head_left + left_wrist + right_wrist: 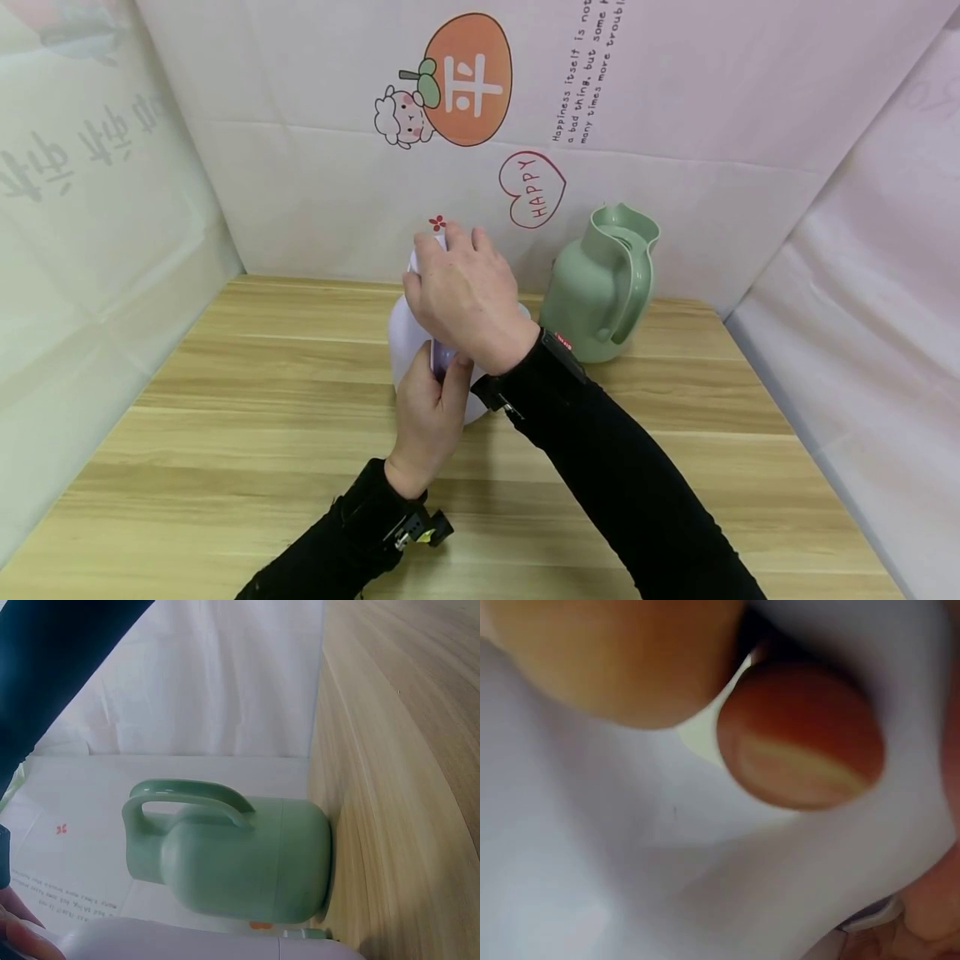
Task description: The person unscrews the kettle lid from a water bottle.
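A pale lavender jug stands on the wooden table, mostly hidden by both hands. My right hand lies over its top with the fingers curled round the lid end. From below, my left hand grips the jug's handle. The right wrist view is a blurred close-up of the lavender jug's surface with a thumb tip pressed against it. In the left wrist view only the lavender jug's edge shows, along the bottom.
A green jug with a looped handle stands just right of the lavender one, near the back wall; the left wrist view shows this green jug too. White printed sheets wall in the table at the back and both sides.
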{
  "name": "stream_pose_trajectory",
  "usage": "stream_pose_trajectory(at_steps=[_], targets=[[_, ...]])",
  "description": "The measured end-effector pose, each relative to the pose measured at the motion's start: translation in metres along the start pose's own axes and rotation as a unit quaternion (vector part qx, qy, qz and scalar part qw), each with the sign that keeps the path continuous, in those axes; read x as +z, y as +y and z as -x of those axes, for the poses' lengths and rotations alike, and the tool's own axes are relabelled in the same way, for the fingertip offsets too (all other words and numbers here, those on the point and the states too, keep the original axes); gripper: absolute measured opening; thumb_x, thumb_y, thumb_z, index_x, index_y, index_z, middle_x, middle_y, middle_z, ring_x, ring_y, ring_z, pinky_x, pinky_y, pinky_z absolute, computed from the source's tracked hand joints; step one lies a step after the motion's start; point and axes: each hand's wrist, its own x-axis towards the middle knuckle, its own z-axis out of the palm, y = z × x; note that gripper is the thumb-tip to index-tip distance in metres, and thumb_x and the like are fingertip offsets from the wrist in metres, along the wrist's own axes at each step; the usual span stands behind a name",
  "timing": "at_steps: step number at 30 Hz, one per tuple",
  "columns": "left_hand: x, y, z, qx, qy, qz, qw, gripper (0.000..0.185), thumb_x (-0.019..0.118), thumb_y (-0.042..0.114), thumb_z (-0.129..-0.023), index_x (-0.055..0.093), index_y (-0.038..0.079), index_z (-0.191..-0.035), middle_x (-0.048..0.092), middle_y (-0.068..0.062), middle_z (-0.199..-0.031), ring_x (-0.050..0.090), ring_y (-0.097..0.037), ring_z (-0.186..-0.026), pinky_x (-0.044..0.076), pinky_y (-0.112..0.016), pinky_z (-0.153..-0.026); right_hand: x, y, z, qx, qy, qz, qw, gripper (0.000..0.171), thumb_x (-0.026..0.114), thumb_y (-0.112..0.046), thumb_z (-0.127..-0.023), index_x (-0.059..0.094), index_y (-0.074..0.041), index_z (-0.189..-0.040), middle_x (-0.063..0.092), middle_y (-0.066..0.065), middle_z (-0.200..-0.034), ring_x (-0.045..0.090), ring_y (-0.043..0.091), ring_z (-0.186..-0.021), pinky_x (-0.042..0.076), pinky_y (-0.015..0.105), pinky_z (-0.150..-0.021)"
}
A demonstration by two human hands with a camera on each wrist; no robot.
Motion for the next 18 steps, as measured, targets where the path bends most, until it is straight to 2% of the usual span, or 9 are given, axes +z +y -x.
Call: stream_pose_trajectory(at_steps=[6, 11, 16, 18], targets=[[0.001, 0.000, 0.000, -0.004, 0.008, -0.008, 0.9999, 0.015, 0.058, 0.012, -0.105, 0.055, 0.003, -0.094, 0.048, -0.003, -0.074, 0.043, -0.009, -0.062, 0.036, -0.024, -0.053, 0.000, 0.006, 0.001, -0.038, 0.017, -0.006, 0.999, 0.041, 0.055, -0.031, -0.103, 0.062, -0.009, -0.137, 0.064, 0.014, -0.128, 0.056, 0.032, -0.117, 0.044, 0.042, -0.105], [0.001, 0.001, 0.000, -0.011, 0.012, -0.012, 0.9998, 0.015, 0.060, 0.014, -0.105, 0.056, 0.004, -0.094, 0.051, -0.003, -0.075, 0.047, -0.011, -0.064, 0.039, -0.025, -0.054, 0.001, 0.014, 0.000, -0.073, 0.027, -0.026, 0.997, 0.039, 0.055, -0.026, -0.102, 0.064, -0.006, -0.134, 0.065, 0.015, -0.127, 0.057, 0.031, -0.120, 0.042, 0.042, -0.109], [0.000, 0.002, 0.000, -0.020, 0.007, -0.010, 0.9997, 0.018, 0.059, 0.019, -0.106, 0.058, 0.003, -0.098, 0.053, -0.004, -0.076, 0.052, -0.013, -0.068, 0.043, -0.026, -0.056, -0.001, 0.019, -0.002, -0.087, 0.007, -0.056, 0.995, 0.040, 0.052, -0.022, -0.100, 0.063, -0.007, -0.136, 0.062, 0.015, -0.142, 0.050, 0.028, -0.142, 0.032, 0.042, -0.123], [0.000, 0.002, 0.000, -0.023, 0.006, -0.009, 0.9997, 0.021, 0.059, 0.022, -0.106, 0.058, 0.002, -0.099, 0.055, -0.005, -0.077, 0.054, -0.013, -0.069, 0.044, -0.026, -0.057, -0.001, 0.020, -0.003, -0.090, -0.003, -0.068, 0.994, 0.040, 0.051, -0.021, -0.100, 0.062, -0.008, -0.137, 0.061, 0.012, -0.145, 0.048, 0.024, -0.145, 0.028, 0.043, -0.126]])
